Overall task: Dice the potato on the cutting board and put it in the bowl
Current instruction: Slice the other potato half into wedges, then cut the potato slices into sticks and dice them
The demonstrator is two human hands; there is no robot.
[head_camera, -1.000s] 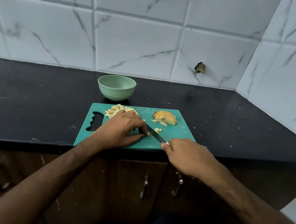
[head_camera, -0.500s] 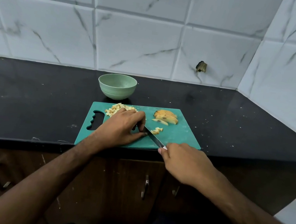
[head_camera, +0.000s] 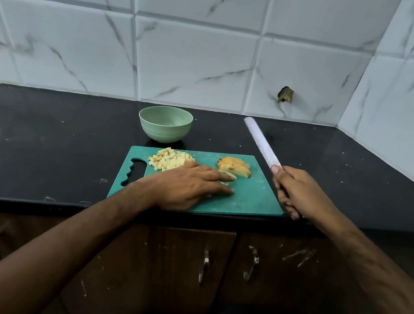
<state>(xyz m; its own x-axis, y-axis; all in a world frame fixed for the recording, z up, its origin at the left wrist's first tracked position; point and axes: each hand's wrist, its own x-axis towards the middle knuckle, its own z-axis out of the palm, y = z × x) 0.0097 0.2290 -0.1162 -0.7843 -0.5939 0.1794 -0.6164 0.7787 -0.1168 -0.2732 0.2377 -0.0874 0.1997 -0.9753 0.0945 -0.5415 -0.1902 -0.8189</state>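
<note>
Just past the knuckles of the left hand sits a pile of small potato cubes on the green cutting board. This hand lies flat with its fingers straight and close together, and the fingertips reach toward a few small bits of potato that I cannot see well. Up beyond the hand, off the board, stands the pale green bowl, and I cannot see any potato in it. Just past the fingertips, between the two hands, lie the potato slices that are not cut into cubes yet. The right hand hangs over the right edge of the board, fingers curled tight around the handle of a knife. The blade is up in the air and points away from the body, up and to the left. The job now looks like gathering the loose bits or pulling the next slices close to cut. To do it well, the knife should stay high and away while the left hand slides the pieces. When cutting starts, the left fingertips should tuck in, so the blade meets potato and not a finger.
</note>
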